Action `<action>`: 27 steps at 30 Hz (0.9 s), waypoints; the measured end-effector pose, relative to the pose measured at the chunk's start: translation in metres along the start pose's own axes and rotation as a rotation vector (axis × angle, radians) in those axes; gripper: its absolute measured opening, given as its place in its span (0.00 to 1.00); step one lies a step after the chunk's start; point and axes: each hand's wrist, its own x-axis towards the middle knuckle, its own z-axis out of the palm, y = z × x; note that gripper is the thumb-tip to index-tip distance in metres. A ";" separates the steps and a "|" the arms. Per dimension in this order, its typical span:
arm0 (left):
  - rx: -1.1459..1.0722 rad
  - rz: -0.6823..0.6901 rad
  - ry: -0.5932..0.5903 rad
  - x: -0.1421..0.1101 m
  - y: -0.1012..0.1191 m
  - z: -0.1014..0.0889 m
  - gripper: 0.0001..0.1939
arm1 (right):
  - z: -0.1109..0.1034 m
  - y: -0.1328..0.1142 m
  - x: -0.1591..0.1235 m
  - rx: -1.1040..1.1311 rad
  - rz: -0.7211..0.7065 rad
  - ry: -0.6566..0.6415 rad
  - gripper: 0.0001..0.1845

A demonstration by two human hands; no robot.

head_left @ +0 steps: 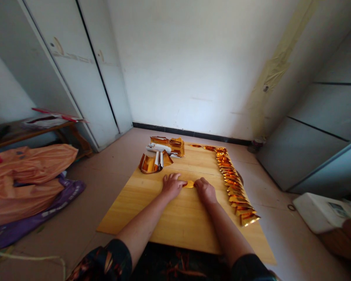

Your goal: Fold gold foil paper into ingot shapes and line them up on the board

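A small folded piece of gold foil paper (189,184) lies on the wooden board between my two hands. My left hand (172,186) presses its left end with thumb and finger, the other fingers resting on the board. At the right end, the curled fingers of my right hand (205,190) grip the paper. Along the board's right side runs a row of overlapping folded gold foil pieces (234,189), and a few more lie at the far edge. Beyond my left hand sit a curled stack of gold foil sheets (151,163) and another stack (177,146) with white backs.
The wooden board (134,207) stands low over the tiled floor. At left are an orange cloth or sack (32,168), a purple bag (67,199) and a wooden bench (73,128). A white box (321,210) stands at right, and a wall rises behind the board.
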 end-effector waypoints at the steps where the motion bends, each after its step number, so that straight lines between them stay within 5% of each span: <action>1: -0.001 -0.004 -0.004 0.001 0.000 0.000 0.18 | -0.001 0.001 0.000 0.028 0.003 0.001 0.13; 11: 0.004 0.013 0.019 0.004 -0.005 0.009 0.16 | -0.005 -0.011 0.017 0.312 -0.015 0.067 0.16; 16: -0.003 0.007 -0.002 0.005 -0.007 0.006 0.16 | -0.005 -0.023 0.024 0.118 0.036 -0.121 0.12; 27: -0.010 0.037 -0.082 0.008 -0.016 0.002 0.19 | -0.014 -0.025 0.026 0.016 0.082 -0.181 0.12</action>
